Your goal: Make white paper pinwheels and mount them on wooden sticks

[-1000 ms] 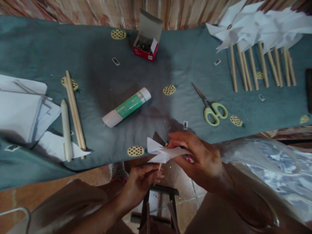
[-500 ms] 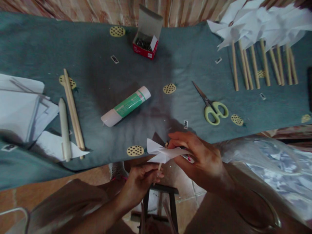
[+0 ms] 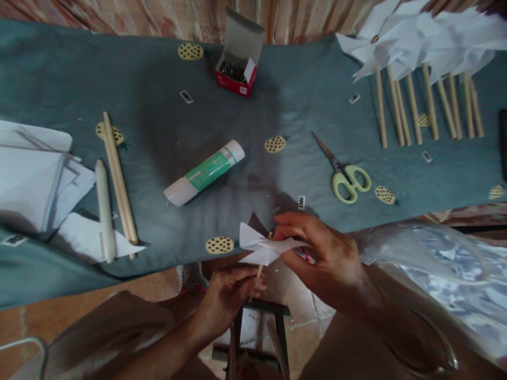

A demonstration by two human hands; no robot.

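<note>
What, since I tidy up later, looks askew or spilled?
The cloth is rucked up at the near left, by the papers; odd, since most of it lies fairly flat. Nothing looks spilled: the metal bits are inside the open box.

1. One camera, worn on the head, looks forward and steeply down.
2. Left hand (image 3: 232,290) and right hand (image 3: 327,250) are near, low in view; the tablecloth (image 3: 301,95) spans the middle.
3. Curtain (image 3: 158,21) borders the top; floor (image 3: 158,285) shows below.
</note>
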